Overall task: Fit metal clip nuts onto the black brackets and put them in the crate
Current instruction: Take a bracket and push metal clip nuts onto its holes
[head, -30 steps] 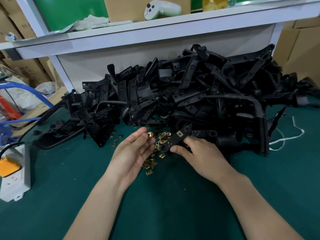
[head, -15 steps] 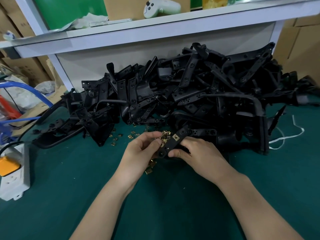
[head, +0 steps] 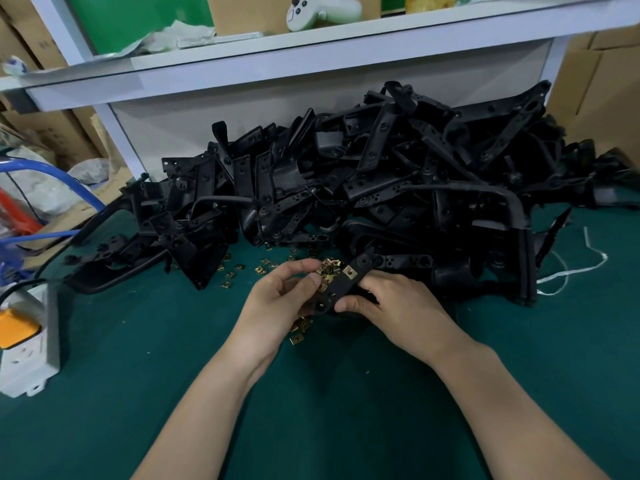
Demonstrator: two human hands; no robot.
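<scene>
Holding the black bracket (head: 341, 289) just above the desk (head: 138, 393), the right hand (head: 398, 310) curls its fingers round the lower end, so the bracket points toward 1 o'clock. One clip nut (head: 349, 272) already sits on its upper part. The left hand (head: 280, 299), at 9 o'clock of the bracket, presses thumb and forefinger together on what seems to be a second nut (head: 323, 288) at the bracket's edge; it is small and partly hidden. Loose clip nuts (head: 265, 270) lie scattered on the desk at 10 to 12 o'clock of the hands. The pile of brackets (head: 381, 188) rises at 12 o'clock, and a power strip (head: 27, 341) is far at 9 o'clock. The crate is not in view. In my judgement the second nut may slip from the pinch, or go on crooked, if it is pushed at an angle.
</scene>
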